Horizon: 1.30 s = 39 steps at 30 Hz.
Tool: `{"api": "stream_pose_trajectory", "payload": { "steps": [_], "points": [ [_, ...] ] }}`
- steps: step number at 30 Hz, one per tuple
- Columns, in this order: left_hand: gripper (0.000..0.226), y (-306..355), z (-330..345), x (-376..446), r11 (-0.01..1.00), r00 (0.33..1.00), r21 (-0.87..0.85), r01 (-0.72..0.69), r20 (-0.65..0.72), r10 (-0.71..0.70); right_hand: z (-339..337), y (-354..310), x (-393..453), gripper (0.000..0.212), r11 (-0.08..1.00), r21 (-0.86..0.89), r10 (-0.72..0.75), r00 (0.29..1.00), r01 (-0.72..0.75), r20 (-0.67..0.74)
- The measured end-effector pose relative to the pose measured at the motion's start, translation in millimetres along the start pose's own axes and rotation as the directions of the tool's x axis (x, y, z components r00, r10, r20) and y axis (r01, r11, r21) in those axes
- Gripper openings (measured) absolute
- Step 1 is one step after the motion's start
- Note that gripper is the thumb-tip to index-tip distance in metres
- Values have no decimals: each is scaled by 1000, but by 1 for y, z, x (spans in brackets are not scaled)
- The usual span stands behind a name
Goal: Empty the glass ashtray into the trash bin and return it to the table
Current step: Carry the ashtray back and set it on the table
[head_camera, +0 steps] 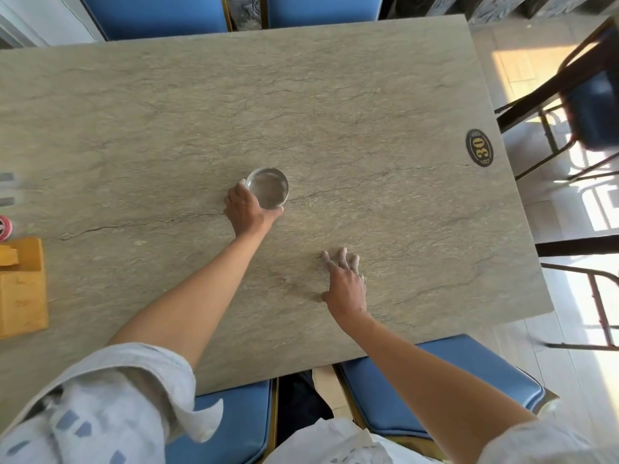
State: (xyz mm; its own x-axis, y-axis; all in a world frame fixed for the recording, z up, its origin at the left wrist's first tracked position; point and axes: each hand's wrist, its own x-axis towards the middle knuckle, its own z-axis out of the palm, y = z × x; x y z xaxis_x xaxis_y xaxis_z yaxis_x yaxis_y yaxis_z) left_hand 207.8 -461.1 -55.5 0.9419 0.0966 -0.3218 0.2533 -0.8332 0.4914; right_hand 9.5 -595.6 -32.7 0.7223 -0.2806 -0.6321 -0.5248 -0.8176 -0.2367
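Note:
A round clear glass ashtray (268,186) stands on the stone-patterned table (368,112), near its middle. My left hand (246,209) grips the ashtray's near-left rim, thumb along the near side and fingers around the left. The bowl of the ashtray looks empty. My right hand (345,283) rests flat on the table to the lower right, fingers spread, holding nothing. No trash bin is in view.
A wooden box (21,286) and a red round item (5,226) sit at the table's left edge. An oval number plate "30" (479,148) lies near the right edge. Blue chairs (435,380) stand on the near and far sides; dark-framed chairs (589,112) stand right.

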Motion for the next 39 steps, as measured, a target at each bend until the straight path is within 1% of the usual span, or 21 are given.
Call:
{"api": "stream_pose_trajectory", "payload": {
  "steps": [4, 10, 15, 21, 23, 25, 28, 32, 36, 39],
  "points": [
    [101, 8, 0, 9, 1000, 1000, -1, -8, -11, 8, 0, 1, 0, 103, 1000, 17, 0, 1000, 0, 1],
    [103, 17, -1, 28, 1000, 1000, 4, 8, 6, -8, 1, 1, 2, 104, 1000, 20, 2, 1000, -2, 0],
    [101, 20, -2, 35, 1000, 1000, 13, 14, -9, -14, 2, 2, 3, 104, 1000, 18, 0, 1000, 0, -4],
    [108, 8, -4, 18, 999, 1000, -38, 19, -14, -19, 2, 1, 3, 105, 1000, 3, -10, 1000, 10, -12],
    [104, -1, -5, 0, 997, 1000, -75, 1, -16, -2, 2, 1, 2, 105, 1000, 2, -10, 1000, 10, -10],
    [92, -13, -8, -25, 994, 999, -101, -38, -3, 38, 2, 1, 1, 105, 1000, -1, -14, 1000, 14, -10],
    [75, -31, -17, -68, 992, 991, -66, -111, 66, 115, 1, 0, -1, 104, 1000, -19, -23, 1000, 23, -15],
    [63, -50, -30, -126, 974, 961, 19, -227, 165, 221, -2, -1, -5, 107, 999, -35, -29, 1000, 29, -8],
    [57, -73, -36, -174, 970, 929, 51, -239, 303, 213, -6, 2, -12, 108, 995, -84, -54, 999, 54, 4],
    [53, -88, -40, -202, 975, 900, 45, -219, 395, 184, -5, 8, -21, 93, 995, -83, -56, 998, 55, -9]
  ]
}}
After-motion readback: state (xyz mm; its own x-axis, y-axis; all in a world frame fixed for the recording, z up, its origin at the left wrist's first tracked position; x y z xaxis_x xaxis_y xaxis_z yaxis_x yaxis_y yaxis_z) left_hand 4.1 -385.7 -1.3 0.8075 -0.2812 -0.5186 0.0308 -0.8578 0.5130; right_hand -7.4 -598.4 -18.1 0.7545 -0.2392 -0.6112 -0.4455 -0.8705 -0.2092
